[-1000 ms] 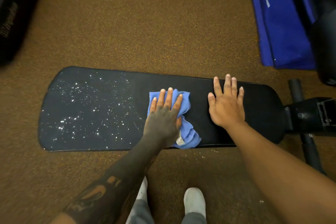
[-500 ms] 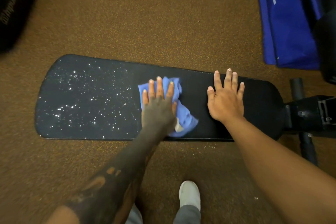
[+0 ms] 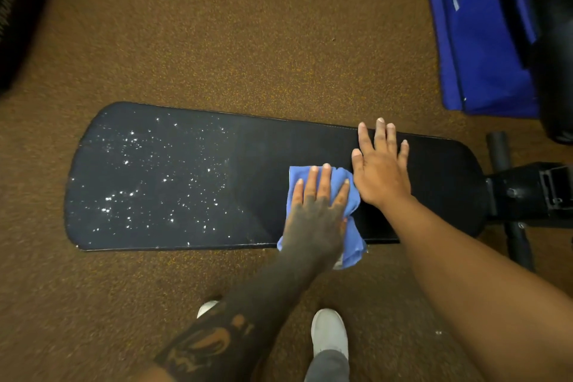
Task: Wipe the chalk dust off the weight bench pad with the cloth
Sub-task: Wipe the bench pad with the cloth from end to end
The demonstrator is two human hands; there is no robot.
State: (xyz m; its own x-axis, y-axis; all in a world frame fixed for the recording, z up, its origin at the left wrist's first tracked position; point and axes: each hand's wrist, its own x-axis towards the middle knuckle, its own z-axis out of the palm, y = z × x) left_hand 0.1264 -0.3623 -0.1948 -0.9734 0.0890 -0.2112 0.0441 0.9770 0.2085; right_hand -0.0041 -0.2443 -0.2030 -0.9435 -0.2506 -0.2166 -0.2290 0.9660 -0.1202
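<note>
We pressed our left hand (image 3: 316, 211) flat, fingers spread, on the blue cloth (image 3: 353, 236) at the bench pad's (image 3: 263, 164) near edge. Right hand (image 3: 383, 174) lay open just beside it. Chalk dust (image 3: 155, 183) speckled the left half.

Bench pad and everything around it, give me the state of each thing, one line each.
bench pad: left part speckled with chalk dust, right part looks clean
cloth: crumpled, pressed on the pad, its near end hanging over the edge
left hand: flat on the cloth, fingers spread
right hand: flat on the bare pad, holding nothing
</note>
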